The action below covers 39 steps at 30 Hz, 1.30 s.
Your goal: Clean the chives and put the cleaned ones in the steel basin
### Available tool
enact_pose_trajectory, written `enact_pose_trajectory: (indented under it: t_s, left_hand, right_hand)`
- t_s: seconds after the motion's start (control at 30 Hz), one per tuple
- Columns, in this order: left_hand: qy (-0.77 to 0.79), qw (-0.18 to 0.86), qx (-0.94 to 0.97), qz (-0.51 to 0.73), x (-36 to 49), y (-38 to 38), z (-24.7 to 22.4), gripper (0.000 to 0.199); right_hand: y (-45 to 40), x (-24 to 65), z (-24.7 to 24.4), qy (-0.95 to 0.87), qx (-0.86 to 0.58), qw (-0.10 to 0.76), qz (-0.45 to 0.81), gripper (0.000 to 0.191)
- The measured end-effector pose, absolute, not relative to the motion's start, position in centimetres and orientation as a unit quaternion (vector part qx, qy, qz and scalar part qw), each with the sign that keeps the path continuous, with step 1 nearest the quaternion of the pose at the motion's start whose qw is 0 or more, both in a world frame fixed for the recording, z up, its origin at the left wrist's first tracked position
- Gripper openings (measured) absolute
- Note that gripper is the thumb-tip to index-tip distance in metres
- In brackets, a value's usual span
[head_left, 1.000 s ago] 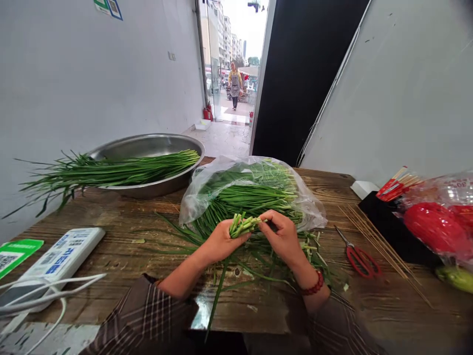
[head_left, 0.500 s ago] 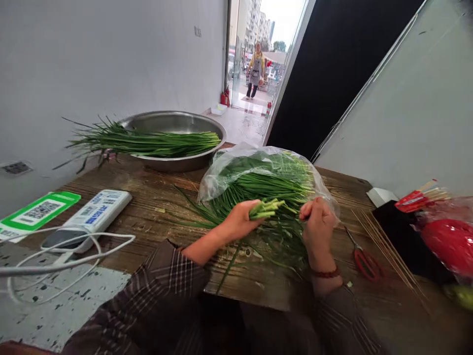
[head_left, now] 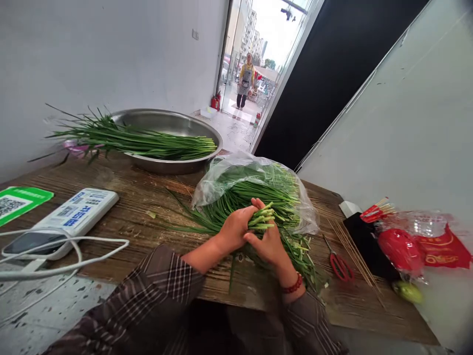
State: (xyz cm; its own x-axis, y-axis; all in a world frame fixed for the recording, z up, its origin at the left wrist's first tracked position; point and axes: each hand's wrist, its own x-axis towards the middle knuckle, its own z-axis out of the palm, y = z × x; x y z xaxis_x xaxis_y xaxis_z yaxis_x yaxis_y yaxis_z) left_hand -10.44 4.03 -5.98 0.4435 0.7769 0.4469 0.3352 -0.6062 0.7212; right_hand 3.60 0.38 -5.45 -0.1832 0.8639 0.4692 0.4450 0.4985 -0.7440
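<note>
A small bunch of garlic chives (head_left: pixel 263 219) is gripped in my left hand (head_left: pixel 236 224), its pale stem ends pointing right. My right hand (head_left: pixel 269 241) cups those ends, its thumb in front and fingertips showing behind the bunch. Just beyond my hands, more garlic chives (head_left: pixel 254 195) lie partly inside a clear plastic bag (head_left: pixel 210 185). Loose leaves and trimmings (head_left: pixel 301 256) are scattered beside and beneath my right hand. My palms and some fingers are hidden.
A steel basin (head_left: pixel 166 166) at the back left holds chives overhanging its rim. Red-handled scissors (head_left: pixel 340 266), thin sticks (head_left: pixel 356 256) and a black box (head_left: pixel 369 246) are at right. A white device (head_left: pixel 70 217) with cables sits left. A person (head_left: pixel 245 81) stands in the doorway.
My right hand has moved left from beside the bunch and now wraps round its stem ends. The left hand keeps hold of the chives. The camera view has shifted slightly.
</note>
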Motion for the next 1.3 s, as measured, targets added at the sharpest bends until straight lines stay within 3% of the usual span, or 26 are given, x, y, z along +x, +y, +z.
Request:
enact_pose_trajectory:
  t_s: [0.4,0.7,0.97,1.3]
  left_hand:
    - [0.343,0.087,0.872,0.340,-9.8,4.0,-7.0,0.025]
    - [0.379,0.029,0.812,0.443,-11.2,5.6,-6.0,0.036]
    - [0.497,0.165,0.724,0.450,-13.6,10.2,-7.7,0.045]
    - [0.490,0.166,0.669,0.534,-13.4,10.8,-7.4,0.043]
  right_hand:
    - [0.7,-2.7,-5.4,-0.436,-0.478,0.703,0.294,0.031]
    - [-0.2,-2.1,1.6,-0.393,-0.402,0.771,0.299,0.020]
    - [-2.9,6.0,11.4,-0.396,-0.287,0.851,0.189,0.025]
    - [-6.7,14.0,14.4,-0.289,-0.251,0.917,0.110,0.031]
